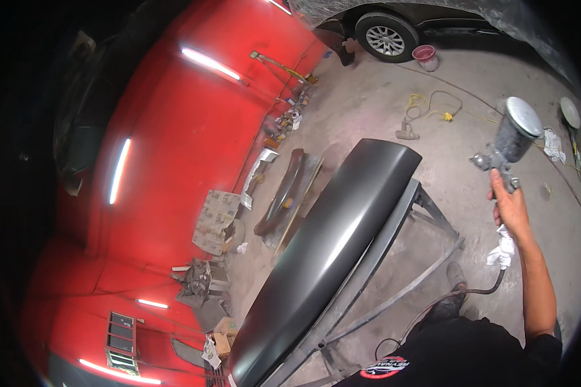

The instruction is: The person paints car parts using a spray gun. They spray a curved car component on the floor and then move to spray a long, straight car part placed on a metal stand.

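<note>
My right hand [513,209] is closed around the handle of a paint spray gun [501,161], raised at the right with the arm stretched forward. The gun's grey cup with a pale round lid sits on top, and its nozzle points left. A white cloth [502,248] hangs below the grip, where a dark air hose [478,291] runs down and back past my body. Left of the gun, apart from it, a long glossy dark grey car body panel [332,248] lies on a metal stand [426,263]. My left hand is outside the picture.
A car wheel [386,39] and a red bucket [425,57] are at the far side. A yellow cord [448,117] and a small tool [407,132] lie on the floor. Along the red wall [174,129] stand a curved dark part [284,193], cardboard boxes [223,338] and clutter.
</note>
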The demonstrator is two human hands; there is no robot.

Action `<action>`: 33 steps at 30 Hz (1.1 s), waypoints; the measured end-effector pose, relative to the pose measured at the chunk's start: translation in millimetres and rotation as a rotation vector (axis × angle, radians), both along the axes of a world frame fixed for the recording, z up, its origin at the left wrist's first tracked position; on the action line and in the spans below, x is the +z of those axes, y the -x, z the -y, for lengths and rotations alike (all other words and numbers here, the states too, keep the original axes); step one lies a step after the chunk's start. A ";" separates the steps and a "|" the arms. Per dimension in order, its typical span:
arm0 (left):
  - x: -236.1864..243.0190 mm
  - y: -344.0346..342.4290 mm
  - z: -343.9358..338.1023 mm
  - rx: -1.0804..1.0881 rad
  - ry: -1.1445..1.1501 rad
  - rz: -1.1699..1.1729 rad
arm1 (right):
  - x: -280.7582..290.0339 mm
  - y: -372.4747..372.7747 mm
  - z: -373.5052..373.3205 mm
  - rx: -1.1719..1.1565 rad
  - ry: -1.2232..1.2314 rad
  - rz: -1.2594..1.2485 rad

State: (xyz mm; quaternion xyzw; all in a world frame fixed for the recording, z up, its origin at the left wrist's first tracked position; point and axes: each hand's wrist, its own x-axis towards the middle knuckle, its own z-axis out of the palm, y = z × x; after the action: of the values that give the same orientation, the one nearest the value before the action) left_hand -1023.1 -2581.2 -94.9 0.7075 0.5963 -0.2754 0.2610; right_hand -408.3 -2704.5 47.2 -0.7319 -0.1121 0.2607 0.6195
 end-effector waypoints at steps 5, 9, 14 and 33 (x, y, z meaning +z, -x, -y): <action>-74.4 -98.1 -15.5 -0.025 0.143 0.132 | 8.7 -49.0 -19.1 -0.167 0.024 0.083; -105.9 -132.1 1.8 0.012 0.217 0.193 | 40.2 -61.2 -53.5 -0.100 0.038 0.077; -112.5 -143.0 56.4 0.141 0.264 0.241 | 68.2 -50.9 -117.0 0.266 0.082 0.056; -111.2 -221.2 217.5 0.321 0.253 0.077 | 52.8 -121.8 -132.0 0.900 0.102 -0.070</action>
State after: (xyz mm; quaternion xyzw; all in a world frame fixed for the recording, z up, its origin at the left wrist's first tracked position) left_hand -801.9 -2798.7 -206.1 0.5749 0.6516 -0.2760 0.4109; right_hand -286.5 -2572.5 100.0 -0.6304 -0.3852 0.5340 0.4112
